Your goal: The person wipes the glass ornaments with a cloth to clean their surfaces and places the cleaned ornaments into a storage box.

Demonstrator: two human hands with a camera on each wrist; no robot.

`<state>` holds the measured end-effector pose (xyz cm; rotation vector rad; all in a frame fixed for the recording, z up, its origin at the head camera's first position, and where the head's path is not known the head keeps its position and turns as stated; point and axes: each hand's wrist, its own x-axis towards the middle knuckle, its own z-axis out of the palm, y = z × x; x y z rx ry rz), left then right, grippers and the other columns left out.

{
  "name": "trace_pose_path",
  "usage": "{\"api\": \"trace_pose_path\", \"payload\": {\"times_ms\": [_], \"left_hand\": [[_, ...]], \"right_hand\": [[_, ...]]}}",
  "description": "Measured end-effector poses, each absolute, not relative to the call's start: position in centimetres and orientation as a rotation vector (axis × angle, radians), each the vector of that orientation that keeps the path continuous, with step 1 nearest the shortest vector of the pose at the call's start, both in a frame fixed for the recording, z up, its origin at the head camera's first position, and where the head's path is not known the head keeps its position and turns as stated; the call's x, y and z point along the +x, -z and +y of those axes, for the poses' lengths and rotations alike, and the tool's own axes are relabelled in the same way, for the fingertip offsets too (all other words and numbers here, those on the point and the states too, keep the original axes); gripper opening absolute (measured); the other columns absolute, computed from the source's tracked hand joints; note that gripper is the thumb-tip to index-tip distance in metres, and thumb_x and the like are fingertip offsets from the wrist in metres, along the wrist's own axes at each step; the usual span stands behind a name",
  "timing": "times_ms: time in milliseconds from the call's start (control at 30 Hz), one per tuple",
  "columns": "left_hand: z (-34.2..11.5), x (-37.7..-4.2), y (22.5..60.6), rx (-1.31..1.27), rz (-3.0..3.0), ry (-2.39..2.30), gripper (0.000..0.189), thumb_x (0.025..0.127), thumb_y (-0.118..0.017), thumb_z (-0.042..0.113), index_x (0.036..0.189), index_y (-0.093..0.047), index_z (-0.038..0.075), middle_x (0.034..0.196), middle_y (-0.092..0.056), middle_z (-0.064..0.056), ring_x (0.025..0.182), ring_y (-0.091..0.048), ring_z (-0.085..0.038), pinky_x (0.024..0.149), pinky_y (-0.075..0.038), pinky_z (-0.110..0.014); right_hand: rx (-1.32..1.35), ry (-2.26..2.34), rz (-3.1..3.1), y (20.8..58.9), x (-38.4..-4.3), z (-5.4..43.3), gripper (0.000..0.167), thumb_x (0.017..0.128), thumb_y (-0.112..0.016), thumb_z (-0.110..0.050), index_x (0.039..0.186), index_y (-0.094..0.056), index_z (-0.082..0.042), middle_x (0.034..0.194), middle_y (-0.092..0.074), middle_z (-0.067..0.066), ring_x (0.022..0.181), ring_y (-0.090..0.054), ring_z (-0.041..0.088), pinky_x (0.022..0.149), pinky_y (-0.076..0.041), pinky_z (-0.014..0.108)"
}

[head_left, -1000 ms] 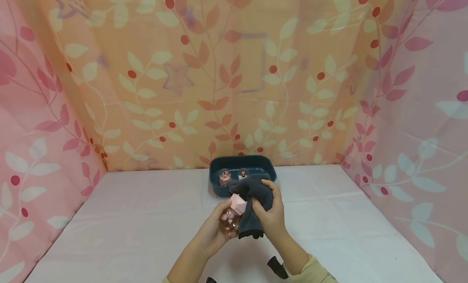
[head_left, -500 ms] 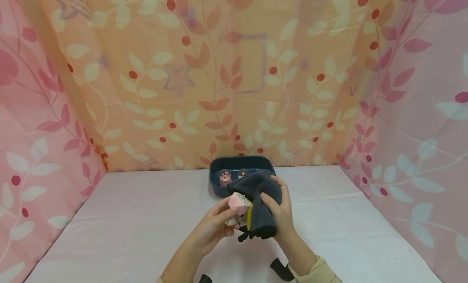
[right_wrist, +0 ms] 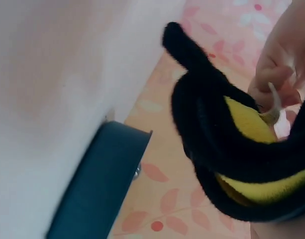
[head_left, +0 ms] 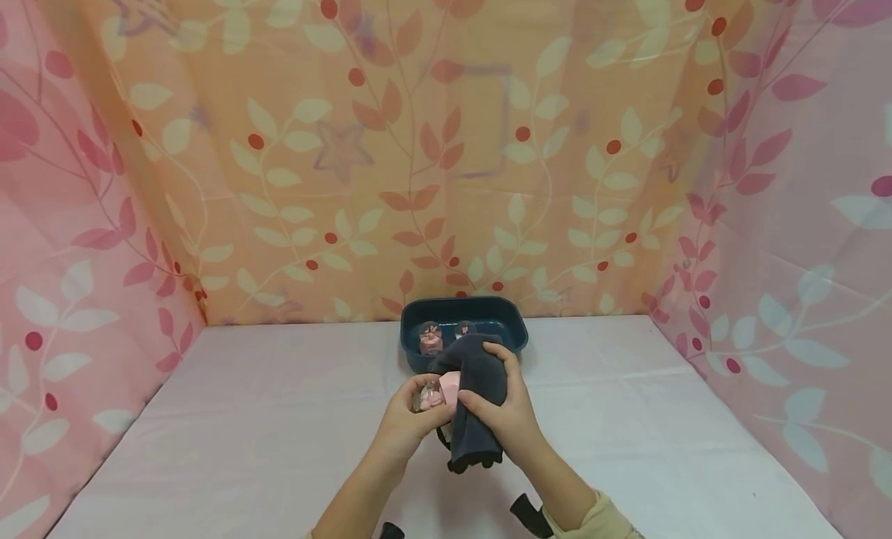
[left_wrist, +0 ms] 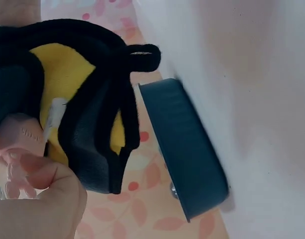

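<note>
A small snow globe with a pink base (head_left: 450, 387) lies sideways in my left hand (head_left: 404, 419), its clear dome to the left. Thumb and fingers pinch it. My right hand (head_left: 512, 407) grips a dark grey cloth (head_left: 481, 376) and holds it against the base's right side. In the left wrist view the cloth (left_wrist: 82, 144) shows a yellow face, black edging and a hanging loop; lettering marks the globe's base (left_wrist: 24, 135). The right wrist view has the folded cloth (right_wrist: 207, 124) hiding most of the globe.
Behind the hands, a dark blue tray (head_left: 516, 322) stands on the white table (head_left: 279, 415) near the patterned back curtain (head_left: 390, 175). Inside it are a pink snow globe (head_left: 430, 339) and another globe (head_left: 464, 329), partly covered by the cloth. Black straps (head_left: 530, 516) show by the wrists.
My left hand has turned the snow globe from dome down, through underside showing, to lying sideways. The cloth opened to the right, then came back left over the base.
</note>
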<state>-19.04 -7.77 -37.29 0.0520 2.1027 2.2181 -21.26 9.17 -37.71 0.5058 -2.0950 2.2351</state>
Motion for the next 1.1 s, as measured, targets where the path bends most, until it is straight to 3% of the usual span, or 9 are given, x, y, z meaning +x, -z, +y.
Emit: {"api": "trace_pose_path", "payload": {"times_ms": [167, 500, 600, 767, 833, 1000, 1100], "left_hand": [[-7.5, -19.1, 37.1, 0.103, 2.058, -2.277, 0.06, 0.087, -0.072, 0.016, 0.139, -0.044, 0.004, 0.134, -0.047, -0.018, 0.11, -0.052, -0.026, 0.095, -0.044, -0.045], [-7.1, -19.1, 36.7, 0.162, 2.089, -2.274, 0.062, 0.088, -0.072, 0.017, 0.14, -0.043, 0.001, 0.142, -0.038, -0.02, 0.119, -0.045, -0.036, 0.099, -0.038, -0.056], [-7.2, -19.4, 36.7, 0.243, 2.153, -2.23, 0.06, 0.089, -0.072, 0.015, 0.14, -0.044, 0.001, 0.14, -0.041, -0.019, 0.107, -0.05, -0.029, 0.097, -0.044, -0.048], [-7.2, -19.8, 36.4, 0.308, 2.235, -2.187, 0.056, 0.085, -0.076, 0.011, 0.134, -0.05, -0.001, 0.11, -0.053, -0.014, 0.077, -0.051, -0.016, 0.073, -0.049, -0.023], [-7.1, -19.9, 36.4, 0.293, 2.245, -2.184, 0.054, 0.084, -0.077, 0.011, 0.129, -0.051, -0.002, 0.102, -0.054, -0.012, 0.074, -0.052, -0.015, 0.071, -0.05, -0.022], [-6.8, -20.5, 36.0, 0.186, 2.296, -2.189, 0.05, 0.084, -0.078, 0.018, 0.12, -0.05, -0.002, 0.113, -0.057, -0.015, 0.081, -0.06, -0.017, 0.077, -0.053, -0.029], [-7.0, -21.5, 35.6, 0.089, 2.345, -2.2, 0.05, 0.084, -0.078, 0.021, 0.118, -0.05, -0.002, 0.107, -0.058, -0.013, 0.077, -0.059, -0.017, 0.071, -0.052, -0.03]], "right_hand": [[0.463, -2.281, -2.01, 38.0, -21.4, 9.1, 0.064, 0.087, -0.068, -0.01, 0.139, -0.032, -0.012, 0.137, -0.035, 0.021, 0.105, -0.055, 0.032, 0.078, -0.055, 0.035], [0.239, -2.441, -1.934, 38.0, -21.7, 9.6, 0.06, 0.094, -0.06, -0.013, 0.143, -0.027, -0.012, 0.14, -0.036, 0.02, 0.107, -0.056, 0.026, 0.084, -0.053, 0.034], [0.149, -2.484, -1.93, 38.0, -21.6, 9.8, 0.059, 0.095, -0.058, -0.015, 0.144, -0.026, -0.013, 0.143, -0.034, 0.019, 0.11, -0.054, 0.026, 0.087, -0.052, 0.035], [0.092, -2.516, -1.916, 38.0, -21.6, 10.0, 0.057, 0.095, -0.057, -0.014, 0.144, -0.027, -0.012, 0.144, -0.033, 0.018, 0.111, -0.053, 0.026, 0.09, -0.051, 0.035], [0.088, -2.514, -1.919, 38.0, -21.6, 10.1, 0.057, 0.095, -0.057, -0.013, 0.144, -0.028, -0.012, 0.143, -0.034, 0.018, 0.111, -0.053, 0.025, 0.09, -0.05, 0.035], [0.144, -2.441, -2.0, 37.8, -21.8, 11.0, 0.057, 0.094, -0.057, -0.009, 0.144, -0.03, -0.012, 0.142, -0.035, 0.02, 0.108, -0.055, 0.027, 0.085, -0.052, 0.034], [0.183, -2.376, -2.078, 37.5, -21.9, 12.0, 0.058, 0.092, -0.056, -0.004, 0.144, -0.032, -0.013, 0.145, -0.03, 0.021, 0.105, -0.054, 0.032, 0.079, -0.053, 0.034]]}}
